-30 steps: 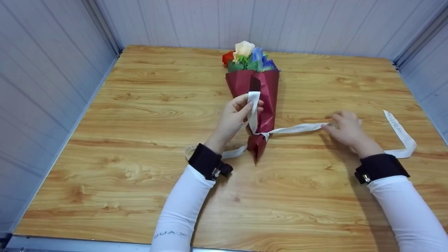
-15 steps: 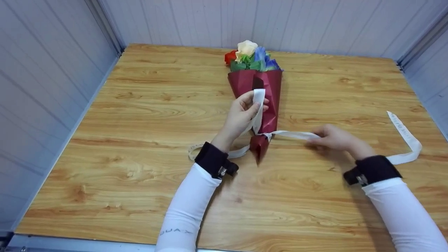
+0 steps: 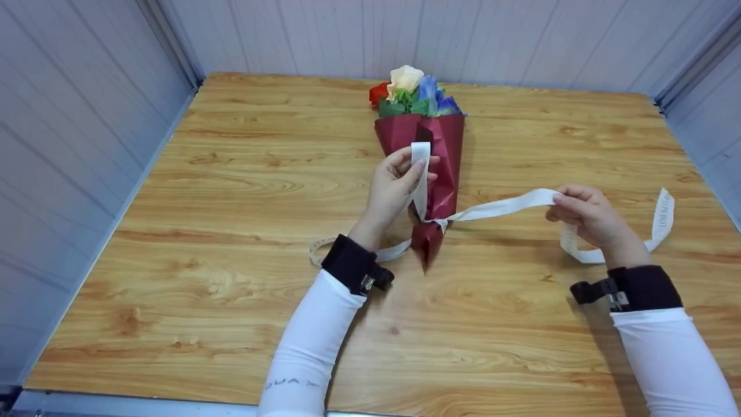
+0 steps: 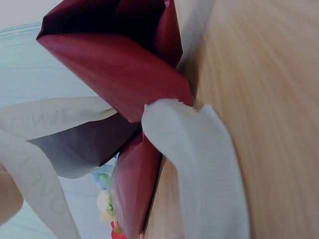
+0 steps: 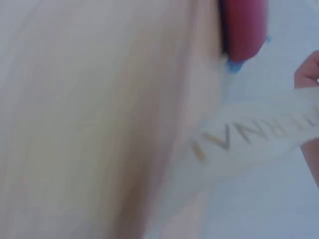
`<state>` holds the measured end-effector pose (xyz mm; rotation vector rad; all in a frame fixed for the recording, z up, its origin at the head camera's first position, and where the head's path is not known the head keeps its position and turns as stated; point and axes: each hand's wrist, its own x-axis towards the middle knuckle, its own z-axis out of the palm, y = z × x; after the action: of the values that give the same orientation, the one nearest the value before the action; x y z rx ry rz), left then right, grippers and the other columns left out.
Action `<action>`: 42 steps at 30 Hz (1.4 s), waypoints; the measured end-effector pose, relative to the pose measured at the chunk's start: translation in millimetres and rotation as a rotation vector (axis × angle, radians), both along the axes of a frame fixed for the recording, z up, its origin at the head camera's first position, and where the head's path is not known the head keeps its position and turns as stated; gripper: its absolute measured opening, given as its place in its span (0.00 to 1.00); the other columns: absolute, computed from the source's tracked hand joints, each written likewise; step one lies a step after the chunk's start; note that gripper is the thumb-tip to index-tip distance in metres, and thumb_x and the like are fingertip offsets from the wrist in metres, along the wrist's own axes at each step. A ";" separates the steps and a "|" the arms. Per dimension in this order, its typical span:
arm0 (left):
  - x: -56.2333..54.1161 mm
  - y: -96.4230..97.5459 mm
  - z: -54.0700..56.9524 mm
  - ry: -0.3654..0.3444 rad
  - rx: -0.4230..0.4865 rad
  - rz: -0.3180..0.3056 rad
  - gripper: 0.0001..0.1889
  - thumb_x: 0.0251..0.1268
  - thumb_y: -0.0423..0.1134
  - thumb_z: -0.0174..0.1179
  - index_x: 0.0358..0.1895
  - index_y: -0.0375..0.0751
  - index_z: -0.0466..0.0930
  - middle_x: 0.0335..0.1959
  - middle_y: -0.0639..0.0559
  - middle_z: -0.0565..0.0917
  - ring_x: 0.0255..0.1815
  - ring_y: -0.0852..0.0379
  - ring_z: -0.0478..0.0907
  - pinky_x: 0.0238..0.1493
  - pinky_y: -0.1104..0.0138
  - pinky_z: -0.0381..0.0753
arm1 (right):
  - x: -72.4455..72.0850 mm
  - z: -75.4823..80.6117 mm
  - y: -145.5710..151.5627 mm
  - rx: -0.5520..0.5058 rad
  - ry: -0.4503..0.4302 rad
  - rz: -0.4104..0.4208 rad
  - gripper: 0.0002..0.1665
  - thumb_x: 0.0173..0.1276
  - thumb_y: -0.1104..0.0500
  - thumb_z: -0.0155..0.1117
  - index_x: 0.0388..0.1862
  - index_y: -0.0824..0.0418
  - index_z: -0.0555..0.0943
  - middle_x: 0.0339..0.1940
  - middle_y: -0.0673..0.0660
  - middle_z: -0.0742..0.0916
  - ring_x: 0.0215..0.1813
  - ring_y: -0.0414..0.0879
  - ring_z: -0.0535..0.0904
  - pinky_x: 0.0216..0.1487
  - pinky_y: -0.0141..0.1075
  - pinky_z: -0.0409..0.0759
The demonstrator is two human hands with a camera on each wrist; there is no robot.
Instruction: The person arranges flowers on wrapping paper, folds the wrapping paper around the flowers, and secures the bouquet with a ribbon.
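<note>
A bouquet wrapped in dark red paper (image 3: 447,168) lies on the table, with cream, red and blue flowers (image 3: 405,81) at its far end. White printed ribbon (image 3: 502,208) is tied round the narrow lower part of the wrap. My left hand (image 3: 389,188), over the wrap, pinches an upright loop of this ribbon (image 3: 421,152) between thumb and fingers. Out to the right, my right hand (image 3: 596,217) pinches the other length, which runs slightly slack from the knot (image 3: 441,222). In the right wrist view, lettering shows on the ribbon (image 5: 249,134).
One loose ribbon tail (image 3: 663,217) curls on the right beyond my right hand. Another tail (image 3: 395,251) passes behind my left wrist and coils on the wooden table (image 3: 202,324). Pale panel walls (image 3: 324,35) stand behind the table and at both sides.
My right hand first slid left along the ribbon, then moved back right and up, lifting that length. The right tail's end shifted with it. My left hand stays nearly still with its loop.
</note>
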<state>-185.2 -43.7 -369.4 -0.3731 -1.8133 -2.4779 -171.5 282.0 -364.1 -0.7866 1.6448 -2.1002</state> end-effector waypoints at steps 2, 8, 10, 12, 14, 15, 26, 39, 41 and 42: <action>1.0 0.9 0.8 0.009 0.007 -0.006 0.15 0.68 0.27 0.52 0.56 0.25 0.74 0.47 0.31 0.82 0.35 0.46 0.84 0.48 0.60 0.81 | 4.5 12.1 -18.4 0.067 0.056 -0.039 0.18 0.73 0.71 0.46 0.37 0.59 0.83 0.14 0.48 0.68 0.17 0.40 0.57 0.37 0.27 0.77; 3.9 7.5 3.0 0.022 0.031 -0.055 0.15 0.67 0.25 0.52 0.53 0.21 0.75 0.47 0.27 0.81 0.36 0.49 0.85 0.50 0.60 0.80 | 18.2 50.5 -83.4 0.492 0.409 -0.143 0.14 0.67 0.74 0.53 0.34 0.61 0.84 0.21 0.40 0.76 0.23 0.31 0.67 0.24 0.29 0.66; 5.4 11.0 3.8 0.016 0.027 -0.080 0.15 0.67 0.25 0.51 0.53 0.21 0.75 0.47 0.28 0.81 0.36 0.53 0.85 0.49 0.61 0.80 | 18.5 58.9 -102.1 0.546 0.498 -0.141 0.10 0.65 0.74 0.55 0.33 0.68 0.83 0.20 0.39 0.74 0.22 0.30 0.65 0.22 0.29 0.64; 7.4 14.4 4.8 0.016 0.001 -0.106 0.15 0.67 0.26 0.51 0.53 0.21 0.76 0.47 0.29 0.81 0.36 0.59 0.84 0.48 0.65 0.80 | 16.8 63.8 -116.9 0.558 0.547 -0.138 0.06 0.63 0.75 0.57 0.32 0.74 0.81 0.20 0.39 0.75 0.21 0.30 0.64 0.22 0.28 0.64; 9.3 17.6 5.8 0.017 -0.039 -0.127 0.14 0.68 0.26 0.51 0.53 0.22 0.76 0.47 0.28 0.81 0.36 0.63 0.82 0.46 0.68 0.80 | 14.1 66.1 -126.9 0.559 0.579 -0.125 0.05 0.61 0.76 0.59 0.32 0.74 0.82 0.22 0.38 0.78 0.21 0.30 0.65 0.22 0.26 0.65; 10.1 18.9 6.4 0.019 -0.064 -0.133 0.14 0.68 0.27 0.52 0.53 0.22 0.76 0.46 0.29 0.82 0.36 0.64 0.82 0.44 0.70 0.79 | 12.3 66.4 -130.7 0.563 0.604 -0.118 0.04 0.61 0.75 0.60 0.31 0.74 0.82 0.22 0.37 0.78 0.21 0.30 0.65 0.22 0.25 0.65; 11.3 18.8 9.6 0.016 -0.085 -0.110 0.14 0.69 0.27 0.50 0.52 0.22 0.76 0.45 0.29 0.82 0.36 0.62 0.81 0.43 0.70 0.79 | -2.5 67.9 -129.6 0.564 0.632 -0.217 0.03 0.57 0.76 0.64 0.29 0.74 0.84 0.27 0.33 0.83 0.23 0.28 0.73 0.25 0.21 0.70; 14.4 15.0 3.0 -0.002 0.097 -0.092 0.12 0.70 0.26 0.46 0.48 0.18 0.74 0.30 0.47 0.86 0.32 0.61 0.83 0.49 0.58 0.80 | -85.6 34.3 -161.0 0.979 0.401 -0.304 0.07 0.63 0.66 0.60 0.34 0.70 0.84 0.26 0.55 0.83 0.28 0.41 0.71 0.29 0.29 0.68; 14.4 15.5 2.9 0.003 0.093 -0.108 0.13 0.70 0.26 0.46 0.48 0.17 0.73 0.29 0.49 0.85 0.32 0.61 0.83 0.50 0.55 0.79 | -93.9 20.3 -167.2 1.007 0.422 -0.268 0.06 0.61 0.71 0.56 0.30 0.71 0.80 0.25 0.57 0.80 0.28 0.45 0.70 0.30 0.33 0.68; 14.2 15.6 3.1 0.004 0.093 -0.112 0.13 0.70 0.26 0.46 0.49 0.18 0.73 0.29 0.49 0.85 0.32 0.61 0.83 0.50 0.54 0.79 | -97.4 12.8 -168.3 1.010 0.435 -0.262 0.05 0.59 0.72 0.55 0.29 0.70 0.79 0.24 0.58 0.79 0.29 0.48 0.70 0.31 0.35 0.69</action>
<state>-171.0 -28.1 -366.3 -0.4868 -1.7129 -2.6220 -269.0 113.7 -351.4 -0.6918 2.7594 -0.9427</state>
